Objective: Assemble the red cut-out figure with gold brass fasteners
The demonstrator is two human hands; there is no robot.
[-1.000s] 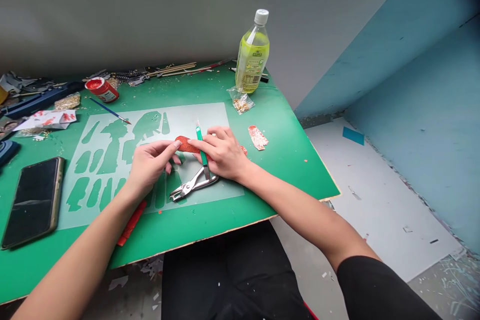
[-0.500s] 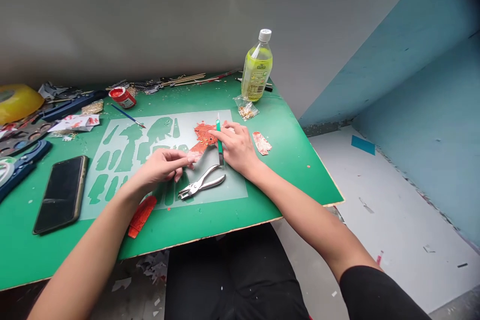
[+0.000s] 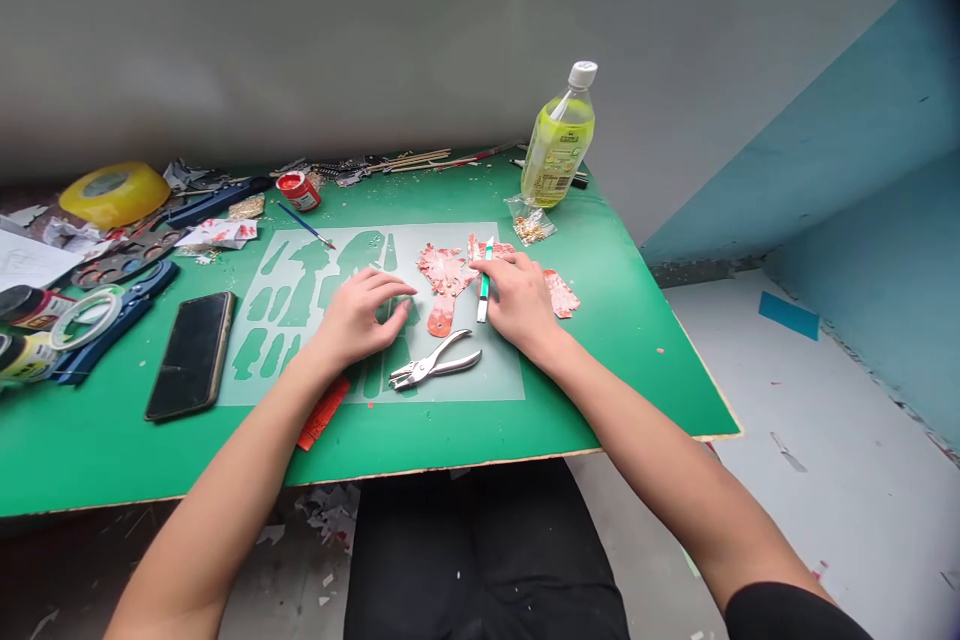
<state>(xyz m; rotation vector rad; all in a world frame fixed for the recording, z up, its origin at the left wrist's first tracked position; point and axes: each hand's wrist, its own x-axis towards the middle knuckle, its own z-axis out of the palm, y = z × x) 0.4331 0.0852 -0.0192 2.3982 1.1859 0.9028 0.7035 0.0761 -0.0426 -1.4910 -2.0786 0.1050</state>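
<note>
My left hand (image 3: 367,315) hovers over the translucent stencil sheet (image 3: 510,385), thumb and fingers apart, nothing between them. Just right of it lies a fan-shaped cutout with a stem (image 3: 444,278), its blotchy pale red side up. My right hand (image 3: 517,295) has a green craft knife (image 3: 485,282) in its fingers, blade end pointing away from me. Another pale red piece (image 3: 495,248) shows behind those fingers, and a third piece (image 3: 562,294) lies beyond the hand's right side. A silver hole punch (image 3: 435,362) rests between my forearms. Partly behind my left forearm is a bright red piece (image 3: 322,415).
A yellow-green bottle (image 3: 559,145) stands at the back beside a small bag of beads (image 3: 531,224). Left are a phone (image 3: 191,355), paintbrush (image 3: 306,224), red paint jar (image 3: 298,190), tape roll (image 3: 86,318) and yellow bowl (image 3: 116,195). The table's edge runs along the front.
My left hand has let go of the fan-shaped cutout and drawn back. The cutout was orange side up and now lies pale side up. The view has swung left.
</note>
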